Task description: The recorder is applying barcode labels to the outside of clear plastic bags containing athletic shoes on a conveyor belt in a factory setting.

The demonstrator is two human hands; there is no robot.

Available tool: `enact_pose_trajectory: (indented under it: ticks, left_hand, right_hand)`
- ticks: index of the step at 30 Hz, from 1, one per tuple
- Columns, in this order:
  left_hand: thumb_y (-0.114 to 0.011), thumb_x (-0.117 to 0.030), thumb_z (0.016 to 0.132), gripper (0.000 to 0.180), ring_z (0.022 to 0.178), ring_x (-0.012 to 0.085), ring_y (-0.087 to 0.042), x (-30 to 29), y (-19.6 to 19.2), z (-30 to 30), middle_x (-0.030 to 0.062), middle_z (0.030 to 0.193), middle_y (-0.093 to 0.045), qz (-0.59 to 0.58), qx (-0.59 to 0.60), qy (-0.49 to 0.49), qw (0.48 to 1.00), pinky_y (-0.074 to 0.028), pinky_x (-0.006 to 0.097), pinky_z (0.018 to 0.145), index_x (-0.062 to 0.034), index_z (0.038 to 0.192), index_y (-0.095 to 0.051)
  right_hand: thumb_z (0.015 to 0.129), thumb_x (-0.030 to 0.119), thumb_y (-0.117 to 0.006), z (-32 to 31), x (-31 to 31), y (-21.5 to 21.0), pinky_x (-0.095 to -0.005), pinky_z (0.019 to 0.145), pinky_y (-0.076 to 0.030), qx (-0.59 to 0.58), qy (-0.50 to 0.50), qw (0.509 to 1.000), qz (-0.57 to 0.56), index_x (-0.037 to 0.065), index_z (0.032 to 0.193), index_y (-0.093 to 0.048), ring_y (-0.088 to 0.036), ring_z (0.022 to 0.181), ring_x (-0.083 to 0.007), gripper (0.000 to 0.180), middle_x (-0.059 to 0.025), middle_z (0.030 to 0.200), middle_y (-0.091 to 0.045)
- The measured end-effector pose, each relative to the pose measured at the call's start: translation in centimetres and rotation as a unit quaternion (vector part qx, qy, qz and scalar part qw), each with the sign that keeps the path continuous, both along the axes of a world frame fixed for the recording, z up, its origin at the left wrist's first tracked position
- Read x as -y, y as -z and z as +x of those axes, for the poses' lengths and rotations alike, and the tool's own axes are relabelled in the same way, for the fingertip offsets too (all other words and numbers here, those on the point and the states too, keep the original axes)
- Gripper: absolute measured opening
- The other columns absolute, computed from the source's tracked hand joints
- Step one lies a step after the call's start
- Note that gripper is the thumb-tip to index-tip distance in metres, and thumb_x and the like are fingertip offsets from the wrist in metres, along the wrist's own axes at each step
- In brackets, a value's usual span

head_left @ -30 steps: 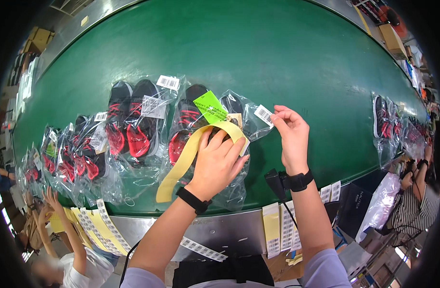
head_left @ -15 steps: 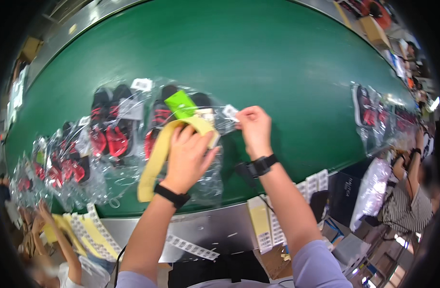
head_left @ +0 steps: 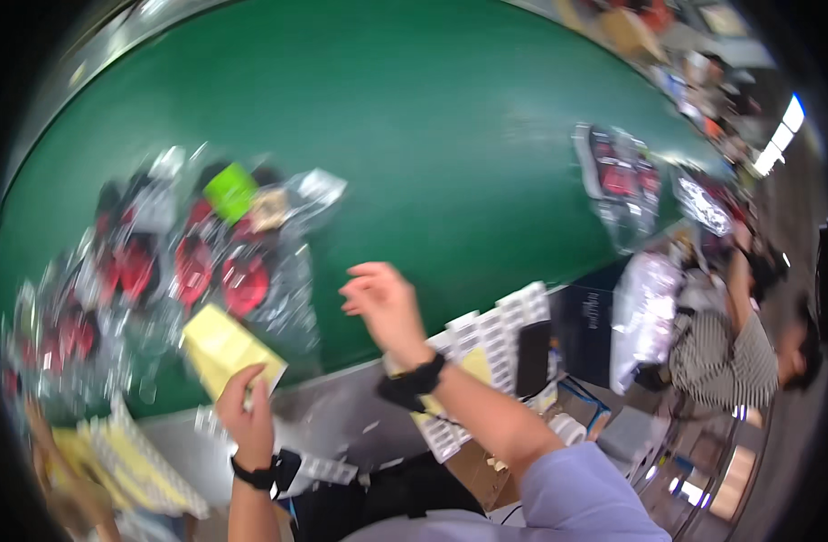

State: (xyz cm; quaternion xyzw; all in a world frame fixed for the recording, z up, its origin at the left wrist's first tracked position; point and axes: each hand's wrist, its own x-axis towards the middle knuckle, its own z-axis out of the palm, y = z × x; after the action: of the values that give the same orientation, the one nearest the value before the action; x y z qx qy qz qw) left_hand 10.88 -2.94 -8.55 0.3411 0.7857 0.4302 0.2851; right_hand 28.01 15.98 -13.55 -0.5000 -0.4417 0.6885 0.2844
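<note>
My left hand is closed on a yellow strip of label backing paper, pinched at its near end over the belt's front edge. To the right, my right hand hovers above the belt with loosely bent, slightly parted fingers and nothing visible in them. Beyond the strip lies a pair of black and red shoes in a clear plastic bag, with a bright green tag on top. A white label sits at the bag's right corner, blurred. Neither hand touches the bag.
More bagged shoes lie along the left of the green belt, others at the far right. Label sheets and a dark phone-like object lie by the front edge. A co-worker in a striped top is at right.
Both hands have drawn back from the bagged shoes toward the near edge. The right hand has let go of the bag's label corner; the left has carried the yellow strip nearer. The view has shifted.
</note>
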Motion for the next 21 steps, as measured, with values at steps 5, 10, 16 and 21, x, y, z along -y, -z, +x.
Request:
enact_pose_trajectory:
  ticks: [5,10,16,21]
  left_hand:
    - [-0.064,-0.008,0.091,0.011,0.073,0.0255,-0.067,4.7,-2.0,-0.6,0.0139,0.083,-0.07,-0.052,0.036,-0.072,0.995,-0.051,0.032,0.068,0.0021,0.091,-0.068]
    - [-0.067,-0.012,0.09,0.02,0.057,0.0309,-0.058,18.3,-3.9,0.1,0.0179,0.066,-0.058,-0.132,0.062,0.009,0.989,-0.041,0.037,0.053,0.0026,0.077,-0.066]
    - [-0.063,-0.03,0.095,0.038,0.055,0.0302,-0.061,40.2,3.7,3.7,0.0209,0.064,-0.059,-0.357,0.168,-0.148,0.907,-0.045,0.041,0.055,0.005,0.08,-0.067]
    - [-0.062,-0.043,0.093,0.049,0.071,0.0415,-0.069,52.2,10.5,3.3,0.0269,0.074,-0.066,-0.474,0.169,-0.252,0.827,-0.052,0.048,0.067,0.0043,0.084,-0.071]
  right_hand:
    - [0.097,0.008,-0.062,3.3,5.7,-2.0,-0.0267,0.077,-0.054,0.041,-0.041,0.997,-0.057,0.001,0.113,-0.062,-0.066,0.082,-0.0135,0.018,-0.0082,0.095,-0.07]
    - [0.096,0.005,-0.062,2.1,13.0,-2.5,-0.0256,0.075,-0.053,0.071,-0.215,0.967,-0.119,-0.001,0.107,-0.064,-0.065,0.081,-0.0123,0.012,-0.0069,0.093,-0.069]
    - [0.09,0.001,-0.066,-2.7,20.4,-1.6,-0.0256,0.066,-0.049,0.113,-0.378,0.912,0.112,-0.002,0.104,-0.064,-0.06,0.071,-0.0133,0.014,-0.0088,0.086,-0.066]
    - [0.087,0.003,-0.069,-10.9,22.3,-2.1,-0.0333,0.065,-0.049,0.174,-0.404,0.875,0.203,0.0,0.107,-0.063,-0.061,0.069,-0.0222,0.022,-0.0116,0.086,-0.063]
